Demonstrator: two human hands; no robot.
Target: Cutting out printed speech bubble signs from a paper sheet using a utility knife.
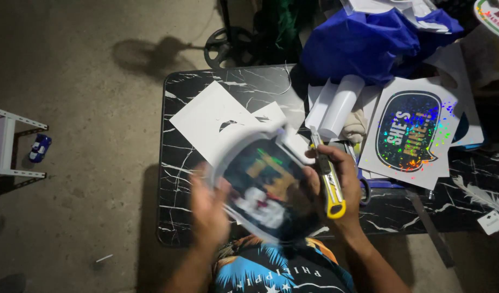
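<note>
Black marble-pattern table (179, 179) over bare concrete floor (86, 108), dim light.

Right hand (341, 190): fingers curled tight around yellow-and-grey utility knife (328, 179), thumb on top. Knife long axis near vertical in view, yellow butt toward the body, blade end pointing away toward the table's far edge.

Left hand (208, 209): motion-blurred, cupping left edge of curled printed sheet (265, 187); fingers look wrapped on the edge, exact grip unclear from blur.

Printed sheet sits between the 2 hands, raised off the table, dark print facing up, white border bowed upward at the top. Right edge touching or just beside right-hand fingers; knife lies along that right edge, roughly parallel to it. Both hands equally close to the sheet.

Outward: white paper offcuts (211, 116) on table behind the sheet, white roll (341, 106) just past the knife tip, holographic speech-bubble sticker sheet (412, 133) to the right, scissors handle (364, 190) peeking out beside right hand, blue cloth bag (363, 40) at far edge. Small blue toy car (39, 147) on floor, well apart to the left.
</note>
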